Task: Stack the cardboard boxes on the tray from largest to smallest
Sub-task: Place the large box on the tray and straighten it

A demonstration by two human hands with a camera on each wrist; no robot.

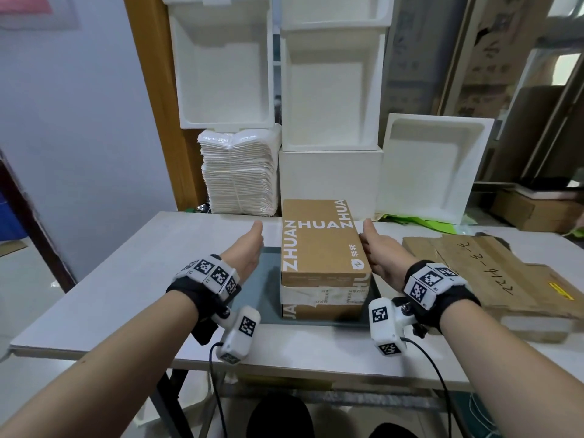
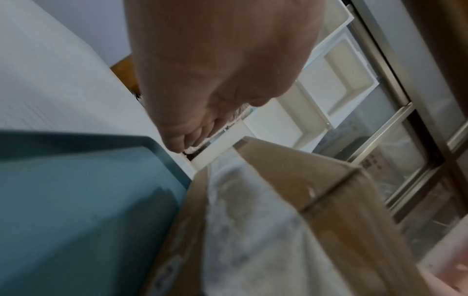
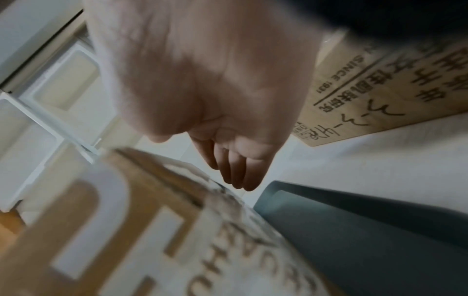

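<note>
Two brown cardboard boxes stand stacked on a grey-green tray (image 1: 265, 295) in the middle of the white table. The top box (image 1: 319, 245) bears white ZHUAN lettering. The lower box (image 1: 322, 300) is wrapped in pale tape. My left hand (image 1: 248, 248) is held flat and open, a short gap left of the top box. With its fingers straight, my right hand (image 1: 377, 252) lies along that box's right side; I cannot tell whether it touches. The left wrist view shows the tray (image 2: 76, 190) and the boxes' side (image 2: 291, 180). The right wrist view shows straight fingers (image 3: 238, 172) beside the lettered box (image 3: 126, 220).
A flattened cardboard sheet (image 1: 493, 276) lies on the table to the right of the tray. White foam boxes (image 1: 331, 181) and a stack of white sheets (image 1: 240, 181) stand behind the table's far edge. Bare tabletop (image 1: 126, 279) lies to the left.
</note>
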